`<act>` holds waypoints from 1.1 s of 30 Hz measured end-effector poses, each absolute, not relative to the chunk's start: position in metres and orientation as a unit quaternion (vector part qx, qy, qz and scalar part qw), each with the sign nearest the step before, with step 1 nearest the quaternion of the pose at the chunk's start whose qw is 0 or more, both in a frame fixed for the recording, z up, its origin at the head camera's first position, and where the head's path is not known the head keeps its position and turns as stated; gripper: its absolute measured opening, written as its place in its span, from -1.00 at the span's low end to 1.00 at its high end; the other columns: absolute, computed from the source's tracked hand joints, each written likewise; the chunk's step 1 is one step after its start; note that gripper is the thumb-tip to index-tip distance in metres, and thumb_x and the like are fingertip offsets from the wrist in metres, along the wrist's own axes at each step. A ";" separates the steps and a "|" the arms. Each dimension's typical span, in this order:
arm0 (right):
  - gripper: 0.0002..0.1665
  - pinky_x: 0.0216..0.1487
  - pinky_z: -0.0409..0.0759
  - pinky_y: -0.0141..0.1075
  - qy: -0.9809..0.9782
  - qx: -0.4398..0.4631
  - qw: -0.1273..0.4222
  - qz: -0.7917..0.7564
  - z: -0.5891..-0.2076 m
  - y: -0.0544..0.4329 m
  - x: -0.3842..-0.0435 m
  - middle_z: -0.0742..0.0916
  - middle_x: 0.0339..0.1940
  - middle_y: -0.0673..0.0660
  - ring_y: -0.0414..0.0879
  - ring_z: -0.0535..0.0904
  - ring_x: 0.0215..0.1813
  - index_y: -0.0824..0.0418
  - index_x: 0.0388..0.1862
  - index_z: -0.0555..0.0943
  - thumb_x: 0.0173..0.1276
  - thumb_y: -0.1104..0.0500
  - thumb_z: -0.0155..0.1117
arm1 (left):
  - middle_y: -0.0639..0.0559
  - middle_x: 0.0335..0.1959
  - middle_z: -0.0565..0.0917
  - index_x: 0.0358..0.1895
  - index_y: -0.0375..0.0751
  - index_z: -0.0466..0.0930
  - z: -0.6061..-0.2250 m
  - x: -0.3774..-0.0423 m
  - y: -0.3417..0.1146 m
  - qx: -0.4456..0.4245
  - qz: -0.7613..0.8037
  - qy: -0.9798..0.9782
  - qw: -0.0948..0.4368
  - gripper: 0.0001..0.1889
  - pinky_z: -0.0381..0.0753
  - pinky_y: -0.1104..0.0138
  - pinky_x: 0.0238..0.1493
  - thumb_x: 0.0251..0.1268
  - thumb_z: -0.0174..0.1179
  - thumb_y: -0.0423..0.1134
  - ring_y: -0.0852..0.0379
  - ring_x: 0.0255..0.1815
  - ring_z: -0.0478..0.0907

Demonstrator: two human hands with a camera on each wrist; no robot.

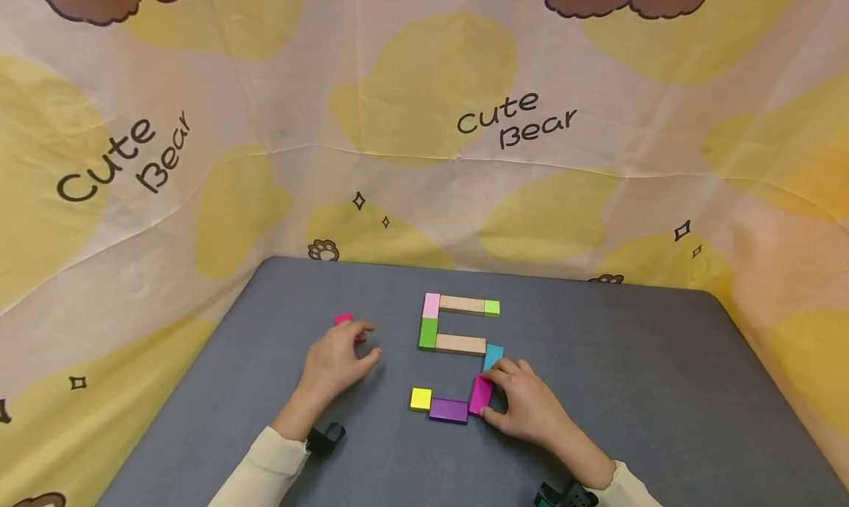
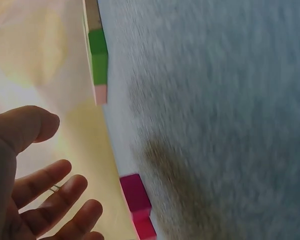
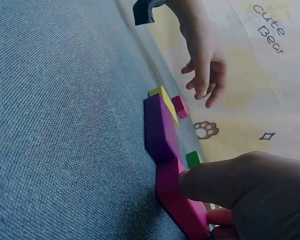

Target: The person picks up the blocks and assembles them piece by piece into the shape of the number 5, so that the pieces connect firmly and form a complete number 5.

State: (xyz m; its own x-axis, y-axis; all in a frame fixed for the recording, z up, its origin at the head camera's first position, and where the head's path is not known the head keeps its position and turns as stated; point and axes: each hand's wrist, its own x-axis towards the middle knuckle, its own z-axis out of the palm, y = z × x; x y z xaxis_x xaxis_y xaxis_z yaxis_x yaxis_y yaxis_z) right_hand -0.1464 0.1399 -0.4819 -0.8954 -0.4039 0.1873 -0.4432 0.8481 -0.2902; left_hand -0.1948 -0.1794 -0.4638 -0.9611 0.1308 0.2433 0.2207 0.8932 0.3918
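My right hand (image 1: pixel 527 404) pinches a magenta block (image 1: pixel 480 395) between thumb and fingers. One end of that block meets a purple block (image 1: pixel 448 410); its far end lies close to a blue block (image 1: pixel 494 356). A yellow block (image 1: pixel 421 399) sits at the purple one's left end. In the right wrist view the thumb (image 3: pixel 210 181) presses on the magenta block's near end. My left hand (image 1: pixel 337 359) is held over the table with fingers spread and nothing in its grasp. Just beyond it lie pink-red blocks (image 1: pixel 343 318), partly hidden by the fingers, which the left wrist view shows (image 2: pixel 135 194) apart from the hand.
Farther back, the row continues with a wooden block (image 1: pixel 460 344), a green block (image 1: pixel 428 334), a light pink block (image 1: pixel 431 306), another wooden block (image 1: pixel 462 305) and a small lime block (image 1: pixel 492 308). A printed cloth (image 1: pixel 424 124) hangs behind the grey table (image 1: pixel 630 359).
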 end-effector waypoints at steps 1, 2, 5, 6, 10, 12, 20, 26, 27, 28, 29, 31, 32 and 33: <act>-0.44 -0.29 0.45 -0.32 -0.959 0.221 0.060 0.165 -0.482 0.140 -0.146 0.63 -0.21 -0.07 -0.20 0.34 -0.24 0.11 -0.07 0.70 -0.08 -0.09 0.53 | 0.03 -0.23 0.69 -0.02 -0.03 0.67 -0.464 -0.196 -0.181 -0.086 -0.207 -0.969 0.107 -0.59 0.60 0.10 -0.31 0.02 0.34 -0.01 0.08 -0.23 0.62; -0.44 -0.29 0.45 -0.32 -0.959 0.221 0.060 0.166 -0.482 0.140 -0.146 0.63 -0.21 -0.07 -0.20 0.34 -0.25 0.11 -0.07 0.70 -0.08 -0.09 0.53 | 0.02 -0.21 0.69 -0.02 -0.02 0.67 -0.464 -0.198 -0.182 -0.083 -0.201 -0.970 0.107 -0.58 0.60 0.09 -0.30 0.01 0.34 0.00 0.06 -0.22 0.62; -0.44 -0.30 0.44 -0.33 -0.959 0.220 0.058 0.168 -0.481 0.141 -0.146 0.63 -0.20 -0.06 -0.20 0.33 -0.25 0.11 -0.07 0.70 -0.08 -0.09 0.53 | -0.02 -0.14 0.69 -0.02 -0.02 0.67 -0.465 -0.203 -0.187 -0.074 -0.185 -0.974 0.108 -0.58 0.60 0.05 -0.26 0.00 0.34 0.02 0.00 -0.17 0.63; -0.44 -0.29 0.44 -0.34 -0.960 0.219 0.056 0.167 -0.482 0.141 -0.146 0.63 -0.20 -0.07 -0.20 0.33 -0.25 0.11 -0.07 0.70 -0.08 -0.09 0.53 | -0.03 -0.12 0.69 -0.03 -0.02 0.67 -0.465 -0.204 -0.188 -0.071 -0.182 -0.975 0.107 -0.58 0.60 0.04 -0.25 0.00 0.34 0.02 -0.01 -0.16 0.63; -0.43 -0.29 0.44 -0.34 -0.962 0.214 0.050 0.165 -0.482 0.141 -0.146 0.63 -0.20 -0.06 -0.20 0.33 -0.24 0.11 -0.06 0.70 -0.07 -0.10 0.53 | -0.06 -0.12 0.67 -0.03 -0.03 0.67 -0.466 -0.210 -0.193 -0.065 -0.172 -0.978 0.099 -0.58 0.60 0.06 -0.25 0.00 0.32 0.02 -0.02 -0.18 0.61; -0.43 -0.28 0.45 -0.34 -0.962 0.212 0.048 0.164 -0.482 0.141 -0.146 0.64 -0.19 -0.07 -0.20 0.33 -0.24 0.10 -0.06 0.70 -0.07 -0.10 0.53 | -0.06 -0.13 0.67 -0.03 -0.05 0.66 -0.466 -0.213 -0.195 -0.064 -0.168 -0.979 0.095 -0.58 0.60 0.07 -0.27 0.00 0.32 0.01 -0.02 -0.20 0.60; -0.43 -0.28 0.45 -0.33 -0.961 0.215 0.051 0.167 -0.483 0.142 -0.146 0.63 -0.19 -0.07 -0.20 0.33 -0.23 0.10 -0.06 0.70 -0.07 -0.10 0.53 | -0.08 -0.23 0.66 -0.07 -0.12 0.67 -0.465 -0.223 -0.199 -0.067 -0.146 -0.984 0.076 -0.59 0.58 0.05 -0.28 -0.05 0.34 -0.07 -0.05 -0.24 0.59; -0.44 -0.30 0.44 -0.35 -0.960 0.219 0.056 0.166 -0.484 0.142 -0.146 0.63 -0.20 -0.07 -0.21 0.32 -0.25 0.10 -0.06 0.70 -0.07 -0.09 0.52 | -0.05 -0.31 0.63 -0.14 -0.15 0.68 -0.466 -0.227 -0.203 -0.069 -0.141 -0.986 0.059 -0.65 0.57 0.07 -0.31 -0.05 0.38 -0.12 -0.02 -0.29 0.57; -0.44 -0.30 0.44 -0.35 -0.960 0.218 0.056 0.165 -0.484 0.142 -0.146 0.63 -0.20 -0.07 -0.21 0.32 -0.25 0.09 -0.06 0.69 -0.07 -0.09 0.52 | -0.05 -0.31 0.63 -0.14 -0.15 0.68 -0.466 -0.227 -0.203 -0.069 -0.141 -0.986 0.057 -0.65 0.57 0.07 -0.31 -0.05 0.39 -0.12 -0.02 -0.29 0.57; -0.44 -0.30 0.44 -0.35 -0.960 0.218 0.056 0.165 -0.483 0.142 -0.146 0.63 -0.20 -0.07 -0.21 0.32 -0.25 0.09 -0.06 0.69 -0.07 -0.09 0.52 | -0.05 -0.31 0.63 -0.14 -0.16 0.69 -0.466 -0.227 -0.203 -0.069 -0.142 -0.986 0.054 -0.65 0.57 0.07 -0.31 -0.05 0.39 -0.13 -0.02 -0.29 0.57; -0.44 -0.30 0.44 -0.35 -0.960 0.218 0.056 0.166 -0.483 0.143 -0.146 0.63 -0.20 -0.07 -0.21 0.32 -0.24 0.09 -0.06 0.70 -0.07 -0.09 0.52 | -0.05 -0.32 0.63 -0.13 -0.16 0.69 -0.466 -0.228 -0.203 -0.069 -0.142 -0.986 0.053 -0.65 0.57 0.07 -0.30 -0.05 0.39 -0.13 -0.02 -0.29 0.56; -0.45 -0.29 0.44 -0.34 -0.960 0.219 0.057 0.167 -0.483 0.143 -0.146 0.63 -0.19 -0.07 -0.21 0.32 -0.24 0.09 -0.07 0.69 -0.06 -0.09 0.52 | -0.04 -0.32 0.62 -0.11 -0.15 0.68 -0.466 -0.229 -0.204 -0.069 -0.143 -0.986 0.051 -0.64 0.56 0.08 -0.31 -0.04 0.39 -0.13 -0.01 -0.29 0.56; -0.45 -0.29 0.45 -0.34 -0.959 0.220 0.057 0.168 -0.483 0.143 -0.146 0.63 -0.19 -0.07 -0.21 0.32 -0.24 0.10 -0.07 0.70 -0.06 -0.09 0.52 | -0.04 -0.32 0.62 -0.10 -0.14 0.68 -0.466 -0.230 -0.204 -0.070 -0.143 -0.986 0.050 -0.64 0.55 0.09 -0.31 -0.04 0.39 -0.13 0.00 -0.30 0.55; -0.45 -0.29 0.45 -0.34 -0.959 0.220 0.057 0.168 -0.483 0.143 -0.146 0.63 -0.19 -0.08 -0.21 0.32 -0.24 0.09 -0.07 0.70 -0.06 -0.09 0.52 | -0.04 -0.32 0.61 -0.10 -0.12 0.68 -0.466 -0.230 -0.204 -0.070 -0.142 -0.986 0.049 -0.64 0.55 0.10 -0.32 -0.04 0.39 -0.13 0.00 -0.30 0.55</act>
State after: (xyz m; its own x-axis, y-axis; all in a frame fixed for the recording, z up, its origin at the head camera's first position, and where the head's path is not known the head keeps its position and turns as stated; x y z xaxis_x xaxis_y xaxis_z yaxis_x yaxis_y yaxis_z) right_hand -0.1460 0.1432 -0.4829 -0.8962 -0.4037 0.1840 -0.4422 0.8462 -0.2975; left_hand -0.2301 -0.2042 -0.4662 -0.9854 0.1250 0.1159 0.1526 0.9496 0.2737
